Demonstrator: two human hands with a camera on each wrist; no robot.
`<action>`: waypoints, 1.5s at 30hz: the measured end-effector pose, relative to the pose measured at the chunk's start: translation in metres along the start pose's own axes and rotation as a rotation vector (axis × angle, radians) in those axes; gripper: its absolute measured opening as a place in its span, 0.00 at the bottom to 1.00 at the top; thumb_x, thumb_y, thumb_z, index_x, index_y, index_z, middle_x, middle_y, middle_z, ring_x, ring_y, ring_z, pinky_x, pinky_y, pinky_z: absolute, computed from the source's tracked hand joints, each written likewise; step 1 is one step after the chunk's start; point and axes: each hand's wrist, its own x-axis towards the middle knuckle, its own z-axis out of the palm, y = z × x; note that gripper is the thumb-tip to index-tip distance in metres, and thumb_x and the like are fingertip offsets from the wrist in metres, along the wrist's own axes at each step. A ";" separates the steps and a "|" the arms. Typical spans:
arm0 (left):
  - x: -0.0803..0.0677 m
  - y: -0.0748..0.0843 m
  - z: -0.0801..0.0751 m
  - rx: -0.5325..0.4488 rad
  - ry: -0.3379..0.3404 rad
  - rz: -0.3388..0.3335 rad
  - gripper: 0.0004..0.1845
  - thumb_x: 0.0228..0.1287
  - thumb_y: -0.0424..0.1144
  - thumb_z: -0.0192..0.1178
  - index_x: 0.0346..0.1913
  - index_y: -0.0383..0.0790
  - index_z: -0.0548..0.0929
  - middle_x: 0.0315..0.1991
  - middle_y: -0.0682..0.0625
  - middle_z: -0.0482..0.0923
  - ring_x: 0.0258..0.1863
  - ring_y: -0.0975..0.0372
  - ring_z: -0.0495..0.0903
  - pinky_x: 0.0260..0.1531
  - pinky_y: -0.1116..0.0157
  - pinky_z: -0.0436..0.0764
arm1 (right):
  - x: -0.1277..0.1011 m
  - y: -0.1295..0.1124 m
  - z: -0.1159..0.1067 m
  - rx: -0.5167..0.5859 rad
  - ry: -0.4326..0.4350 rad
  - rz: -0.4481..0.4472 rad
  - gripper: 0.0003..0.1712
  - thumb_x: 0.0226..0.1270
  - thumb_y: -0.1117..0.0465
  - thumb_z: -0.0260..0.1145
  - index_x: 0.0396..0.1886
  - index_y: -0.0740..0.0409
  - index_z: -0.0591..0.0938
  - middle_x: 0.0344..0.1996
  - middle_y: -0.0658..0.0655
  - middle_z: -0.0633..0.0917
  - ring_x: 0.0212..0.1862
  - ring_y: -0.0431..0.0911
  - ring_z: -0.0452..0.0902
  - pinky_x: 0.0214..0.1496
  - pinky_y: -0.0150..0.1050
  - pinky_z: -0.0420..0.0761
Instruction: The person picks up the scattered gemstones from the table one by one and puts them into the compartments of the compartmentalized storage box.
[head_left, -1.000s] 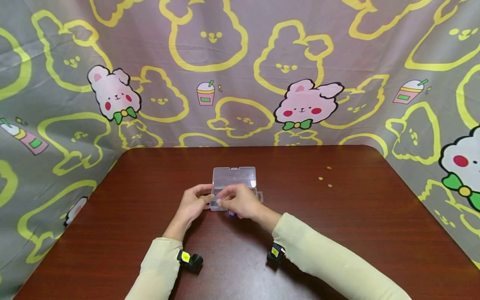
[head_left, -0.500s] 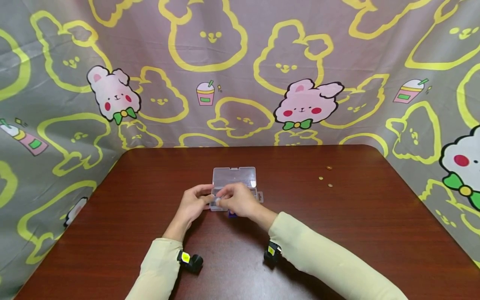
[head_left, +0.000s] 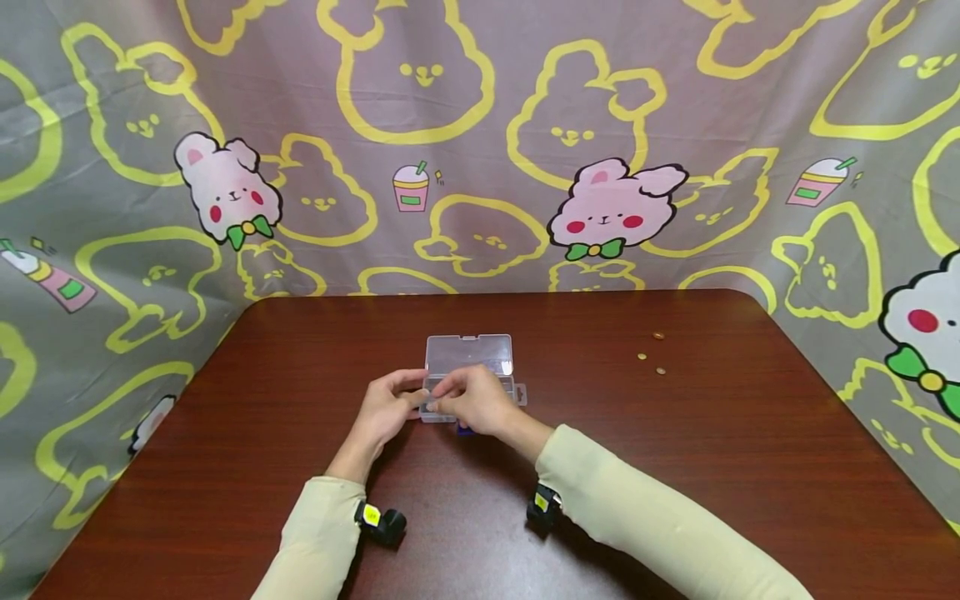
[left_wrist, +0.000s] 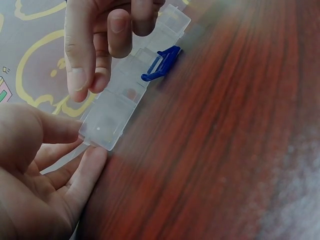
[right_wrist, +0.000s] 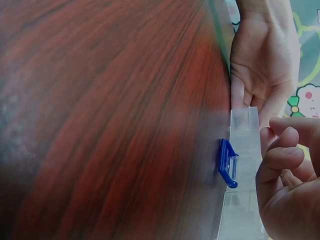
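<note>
A clear plastic compartment box [head_left: 468,358] stands with its lid raised, a blue latch [right_wrist: 227,164] at its front. My left hand [head_left: 387,410] grips the box's left end between thumb and fingers; the grip shows in the left wrist view. Over the left compartments, my right hand [head_left: 477,400] has its thumb and finger drawn together. At those fingertips a small pale thing [head_left: 431,407] shows in the head view, too small to make out. The wrist views hide it. A small reddish spot [left_wrist: 131,94] shows through one compartment wall.
Three small round pieces lie at the right of the brown table [head_left: 720,450]: a brown one [head_left: 657,336], a yellowish one [head_left: 642,357] and a greyish one [head_left: 661,372]. A clear hanging tab [head_left: 521,394] sticks out at the box's right end. A patterned curtain [head_left: 480,150] encloses the table.
My right hand has shifted slightly left, with its fingertips a little lower over the left compartment. The left hand and the box stay in place.
</note>
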 end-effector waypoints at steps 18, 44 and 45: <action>0.000 0.004 0.007 -0.006 -0.003 0.010 0.19 0.66 0.26 0.61 0.60 0.28 0.80 0.55 0.32 0.80 0.42 0.58 0.83 0.40 0.60 0.86 | -0.013 0.012 -0.020 0.072 -0.009 -0.067 0.06 0.62 0.68 0.71 0.38 0.66 0.86 0.21 0.51 0.82 0.15 0.39 0.69 0.17 0.32 0.69; -0.002 0.002 0.006 0.055 0.039 0.000 0.17 0.68 0.28 0.62 0.58 0.30 0.82 0.53 0.35 0.81 0.43 0.57 0.83 0.36 0.63 0.85 | -0.080 0.067 -0.134 0.021 0.133 0.094 0.11 0.64 0.67 0.70 0.45 0.67 0.84 0.26 0.64 0.83 0.14 0.43 0.68 0.11 0.33 0.68; -0.002 0.002 0.006 0.057 0.040 0.002 0.16 0.68 0.28 0.61 0.58 0.30 0.82 0.53 0.35 0.81 0.43 0.57 0.83 0.36 0.63 0.86 | -0.083 0.069 -0.138 0.021 0.138 0.100 0.11 0.65 0.67 0.70 0.45 0.67 0.84 0.26 0.64 0.83 0.14 0.43 0.68 0.11 0.33 0.68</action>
